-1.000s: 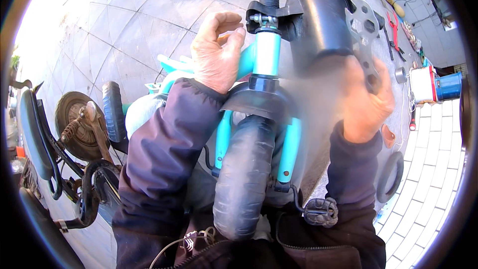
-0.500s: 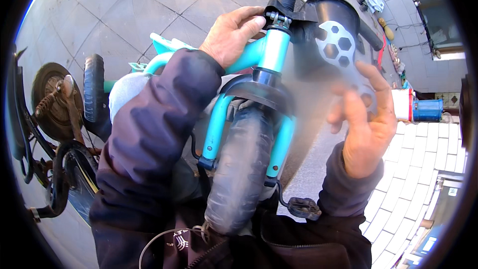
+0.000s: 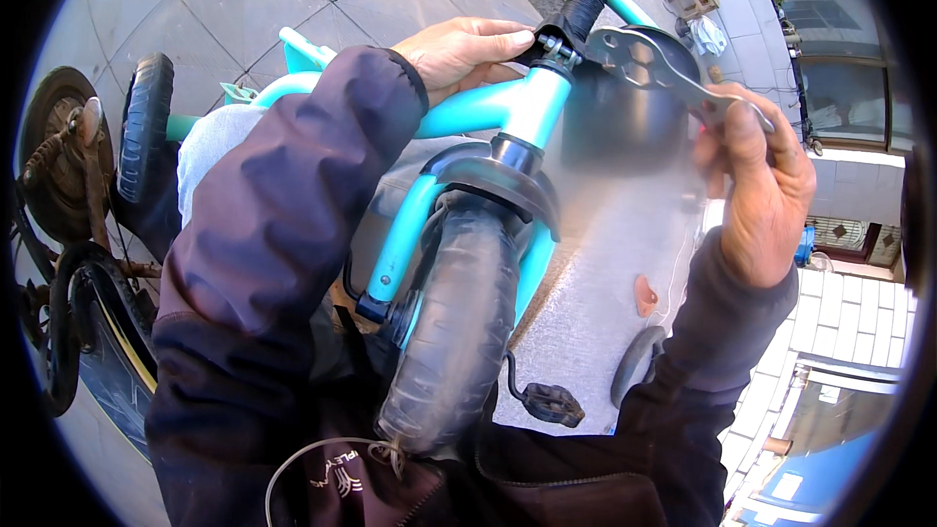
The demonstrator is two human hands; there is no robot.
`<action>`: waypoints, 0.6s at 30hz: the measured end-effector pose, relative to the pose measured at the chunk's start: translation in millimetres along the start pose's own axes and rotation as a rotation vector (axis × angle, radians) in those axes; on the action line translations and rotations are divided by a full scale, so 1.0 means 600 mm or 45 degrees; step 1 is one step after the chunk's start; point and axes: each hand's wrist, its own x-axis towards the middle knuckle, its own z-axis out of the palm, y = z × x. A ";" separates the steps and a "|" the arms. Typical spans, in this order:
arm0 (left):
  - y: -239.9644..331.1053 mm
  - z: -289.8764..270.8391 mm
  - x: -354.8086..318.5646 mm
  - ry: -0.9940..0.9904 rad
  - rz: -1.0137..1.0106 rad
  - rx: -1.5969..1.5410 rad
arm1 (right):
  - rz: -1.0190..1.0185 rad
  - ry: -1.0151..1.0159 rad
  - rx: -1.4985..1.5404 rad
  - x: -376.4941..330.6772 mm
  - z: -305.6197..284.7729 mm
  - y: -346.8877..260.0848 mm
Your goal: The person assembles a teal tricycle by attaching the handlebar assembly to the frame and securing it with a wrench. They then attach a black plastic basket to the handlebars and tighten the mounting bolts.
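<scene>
The left hand (image 3: 464,54) has thumb and fingers at the black clamp (image 3: 544,37) atop the turquoise metal steering tube (image 3: 539,102); fingertips are partly hidden, so I cannot tell whether they grip. The right hand (image 3: 761,161) pinches a flat silver holed wrench (image 3: 673,76) across a blurred black bucket (image 3: 625,132), its inside hard to make out.

The turquoise bike (image 3: 540,109) runs through the centre of the frame, its head tube leaning toward the upper right and its dusty black front tyre (image 3: 454,327) reaching down to lower centre. At upper centre, a black clamp (image 3: 569,18) with a metal bolt (image 3: 554,47) sits above the head tube, and a dark, round-sided container (image 3: 620,137) hangs just right of it. A flat metal wrench (image 3: 662,62) with hexagonal holes slants across the container, its wide end near the bolt.
</scene>
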 end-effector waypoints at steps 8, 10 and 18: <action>-0.001 -0.008 0.008 -0.007 -0.072 0.043 | 0.105 -0.262 -0.014 0.043 0.006 0.008; -0.002 -0.009 0.009 -0.003 -0.038 0.075 | 0.076 -0.325 -0.056 0.046 0.005 0.012; -0.002 -0.005 0.004 0.002 -0.015 0.072 | -0.546 -0.388 -0.388 0.034 0.026 0.020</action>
